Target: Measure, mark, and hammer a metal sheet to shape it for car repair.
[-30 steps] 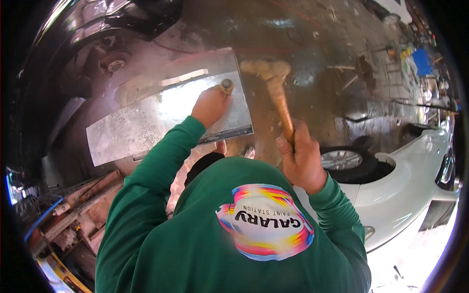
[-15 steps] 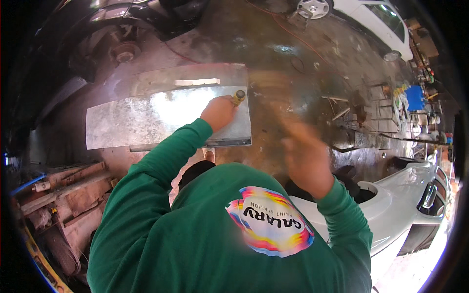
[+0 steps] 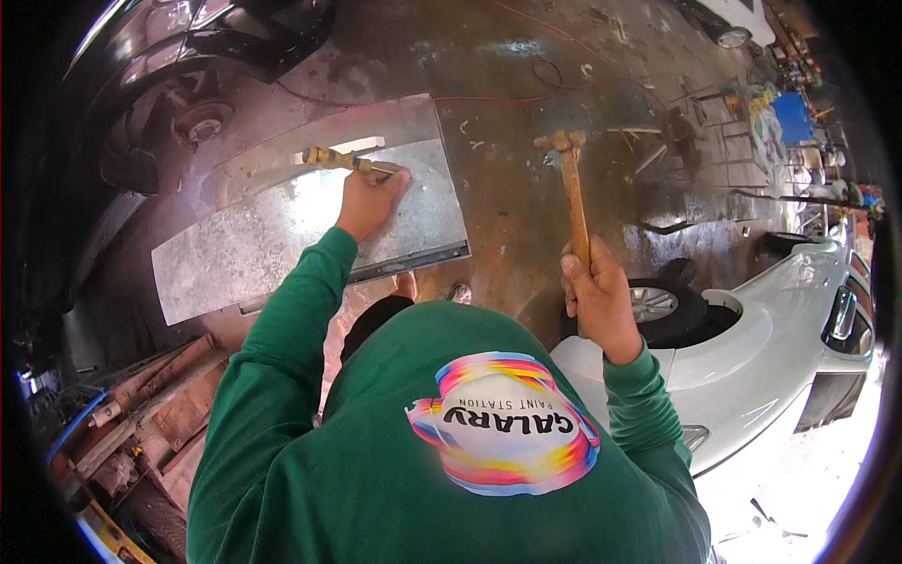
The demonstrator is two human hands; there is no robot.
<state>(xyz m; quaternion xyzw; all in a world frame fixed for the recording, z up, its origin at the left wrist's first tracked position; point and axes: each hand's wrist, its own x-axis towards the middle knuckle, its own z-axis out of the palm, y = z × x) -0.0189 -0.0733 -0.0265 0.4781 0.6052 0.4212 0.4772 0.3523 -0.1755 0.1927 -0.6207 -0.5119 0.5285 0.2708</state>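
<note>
My left hand [image 3: 368,202] is closed round a screwdriver [image 3: 331,158] with a yellow-and-black handle. That handle points left, and the short metal shaft passes through my fingers, where the tip is hard to make out. Beneath this hand lies a shiny sheet-metal panel [image 3: 221,249] with a slot near its far side and a dark strip along its near right edge. My right hand [image 3: 601,299] grips the wooden handle of a hammer [image 3: 575,188]. The hammer stands upright in view, its head away from me, to the right of the panel and apart from it.
A dark car body with a bare brake disc [image 3: 202,122] stands at the far left. To the right is a white car [image 3: 752,343] beside a wheel [image 3: 655,305]. Wooden pieces [image 3: 178,385] are piled at lower left. A red hose [image 3: 489,99] crosses the floor.
My left hand has moved left and tipped the screwdriver from upright to lying leftward. The hammer hand, blurred before, is now steady. The whole view has turned a little.
</note>
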